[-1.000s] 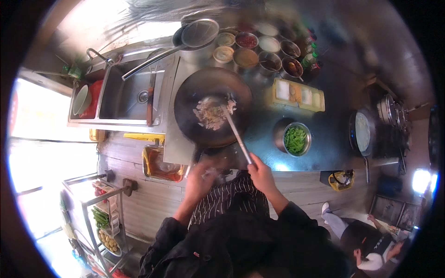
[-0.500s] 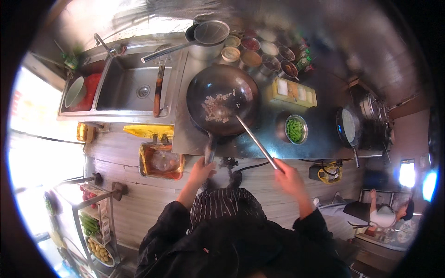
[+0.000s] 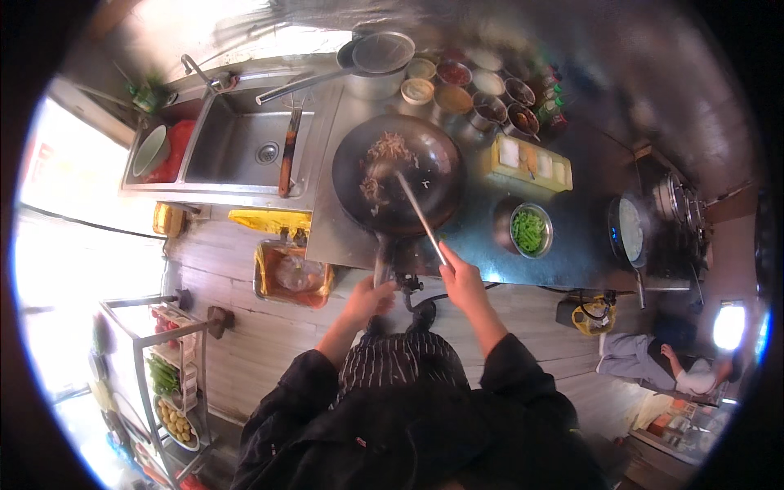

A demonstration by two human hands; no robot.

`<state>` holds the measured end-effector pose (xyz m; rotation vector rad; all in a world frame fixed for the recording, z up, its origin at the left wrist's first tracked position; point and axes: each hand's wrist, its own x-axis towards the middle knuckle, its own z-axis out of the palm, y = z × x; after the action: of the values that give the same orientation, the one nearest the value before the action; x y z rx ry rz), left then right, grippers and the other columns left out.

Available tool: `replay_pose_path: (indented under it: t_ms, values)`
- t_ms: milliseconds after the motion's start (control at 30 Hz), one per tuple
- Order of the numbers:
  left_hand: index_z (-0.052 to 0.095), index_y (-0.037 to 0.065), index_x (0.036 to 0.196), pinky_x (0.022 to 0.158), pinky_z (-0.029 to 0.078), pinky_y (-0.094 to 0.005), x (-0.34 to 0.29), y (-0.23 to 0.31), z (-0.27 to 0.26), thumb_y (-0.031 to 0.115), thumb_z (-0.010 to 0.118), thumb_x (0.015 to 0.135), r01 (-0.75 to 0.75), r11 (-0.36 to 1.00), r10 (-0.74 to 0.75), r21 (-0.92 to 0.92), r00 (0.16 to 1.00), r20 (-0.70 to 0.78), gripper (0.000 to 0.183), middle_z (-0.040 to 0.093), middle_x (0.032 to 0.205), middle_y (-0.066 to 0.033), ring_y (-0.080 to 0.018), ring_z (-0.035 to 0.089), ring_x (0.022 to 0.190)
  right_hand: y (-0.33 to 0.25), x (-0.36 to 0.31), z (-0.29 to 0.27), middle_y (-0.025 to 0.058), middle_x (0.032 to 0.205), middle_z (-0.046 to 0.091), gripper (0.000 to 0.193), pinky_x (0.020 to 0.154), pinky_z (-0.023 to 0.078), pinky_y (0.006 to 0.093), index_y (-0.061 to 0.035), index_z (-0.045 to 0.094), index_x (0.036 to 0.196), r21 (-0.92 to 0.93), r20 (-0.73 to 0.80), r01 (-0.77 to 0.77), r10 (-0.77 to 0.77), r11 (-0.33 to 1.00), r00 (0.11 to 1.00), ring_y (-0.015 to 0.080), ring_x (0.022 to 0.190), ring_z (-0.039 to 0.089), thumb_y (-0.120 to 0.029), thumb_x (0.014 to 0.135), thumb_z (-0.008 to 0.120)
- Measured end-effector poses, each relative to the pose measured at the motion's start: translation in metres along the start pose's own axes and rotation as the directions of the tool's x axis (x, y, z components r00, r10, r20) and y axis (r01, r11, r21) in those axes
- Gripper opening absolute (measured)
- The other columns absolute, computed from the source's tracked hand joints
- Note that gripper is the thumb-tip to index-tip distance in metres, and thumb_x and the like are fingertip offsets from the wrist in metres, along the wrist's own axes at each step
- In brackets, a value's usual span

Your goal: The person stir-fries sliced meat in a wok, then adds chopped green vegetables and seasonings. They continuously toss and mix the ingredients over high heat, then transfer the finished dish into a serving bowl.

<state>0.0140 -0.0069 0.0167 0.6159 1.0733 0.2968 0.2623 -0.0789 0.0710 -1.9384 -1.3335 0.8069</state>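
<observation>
"Shiny grey steel counter (image 3: 490, 269); at its left, a wide, round, dark metal wok (image 3: 443, 189). Hands?"

"Apart, both reaching forward: left hand (image 3: 366, 304) clasping the wok's handle (image 3: 381, 260), right hand (image 3: 462, 282) wrapped round a slim silver utensil (image 3: 421, 216) slanting inside."

"Different from half a second ago?"

"Right hand closer to the wok; brown shredded food (image 3: 389, 149) spread farther up the far side."

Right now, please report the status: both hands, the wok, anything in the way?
Left hand gripping wok handle; right hand gripping long utensil. Wok holding chopped food. Bowl of chopped greens to the right, clear of wok.
</observation>
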Motion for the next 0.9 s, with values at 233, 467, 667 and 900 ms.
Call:
replay_pose_path:
  t_ms: [233, 467, 667, 900]
  values:
    - [0.057, 0.007, 0.105, 0.051, 0.047, -0.0296, 0.029, 0.008, 0.018, 0.018, 0.071, 0.096, -0.070, 0.994, 0.075, -0.088, 0.996, 0.056, 0.020, 0.063, 0.083, -0.0045, -0.0148, 0.059, 0.060, 0.002, -0.038, -0.110, 0.0270, 0.099, 0.071, 0.053, 0.080, 0.055, 0.0484, -0.0164, 0.057, 0.148, -0.345, 0.137, -0.026, 0.077, 0.938, 0.987, 0.0443, 0.091, 0.070, -0.012, 0.096, 0.066]
    - [0.056, 0.003, 0.098, 0.046, 0.045, -0.0327, -0.062, -0.031, 0.051, 0.010, 0.066, 0.097, -0.033, 0.999, 0.034, 0.019, 0.998, -0.044, 0.012, 0.057, 0.074, -0.0063, -0.0185, 0.056, 0.054, -0.012, -0.046, -0.087, 0.0183, 0.094, 0.074, 0.056, 0.078, 0.055, 0.0388, -0.0137, 0.057, 0.148, -0.082, 0.157, 0.000, 0.013, 0.997, 0.987, 0.0317, 0.082, 0.070, -0.009, 0.094, 0.066]
    - [0.053, 0.003, 0.099, 0.045, 0.045, -0.0321, -0.001, -0.001, 0.041, 0.007, 0.066, 0.094, -0.155, 0.988, 0.156, 0.026, 0.988, -0.021, 0.014, 0.058, 0.068, -0.0052, -0.0166, 0.057, 0.052, -0.010, -0.057, -0.119, 0.0101, 0.084, 0.071, 0.053, 0.075, 0.053, 0.0334, -0.0135, 0.058, 0.148, -0.027, 0.279, -0.345, 0.338, 0.938, 0.899, 0.0172, 0.075, 0.065, -0.011, 0.095, 0.064]
    - [0.056, 0.003, 0.096, 0.047, 0.047, -0.0323, -0.064, -0.047, 0.035, 0.008, 0.065, 0.096, -0.134, 0.977, 0.141, 0.164, 0.990, -0.032, 0.011, 0.058, 0.070, -0.0051, -0.0170, 0.057, 0.052, -0.015, -0.059, -0.086, 0.0102, 0.090, 0.072, 0.052, 0.075, 0.054, 0.0331, -0.0134, 0.057, 0.149, 0.088, 0.276, -0.150, 0.120, 0.985, 0.953, 0.0163, 0.077, 0.068, -0.013, 0.097, 0.065]
